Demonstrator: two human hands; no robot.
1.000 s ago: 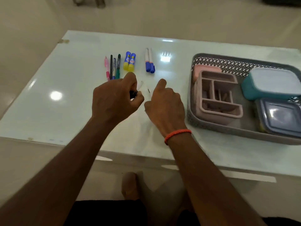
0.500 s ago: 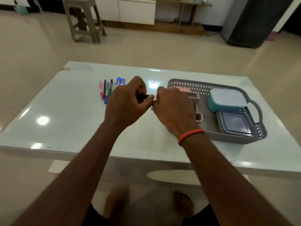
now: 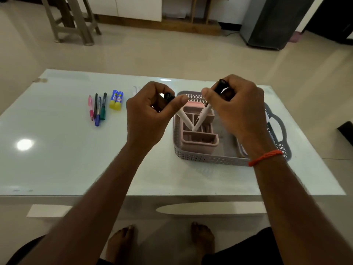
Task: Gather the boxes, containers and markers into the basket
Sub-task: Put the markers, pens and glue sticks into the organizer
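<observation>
My left hand grips a white marker with a black cap. A second white marker is held in my right hand. Both markers slant down and their lower tips meet over the pink organiser, which stands in the grey basket. My right hand and forearm hide the lidded containers at the basket's right side. On the table to the left lie several pens and two blue-and-yellow glue sticks.
The white glass table ends close in front of me, with my bare feet below its edge. A dark object lies at the table's right edge. A stool and a dark appliance stand on the floor beyond.
Both hands rose from the table's middle and moved right over the basket. They now each hold a white marker, tips lowered to the pink organiser. The two blue-capped markers no longer lie by the glue sticks.
</observation>
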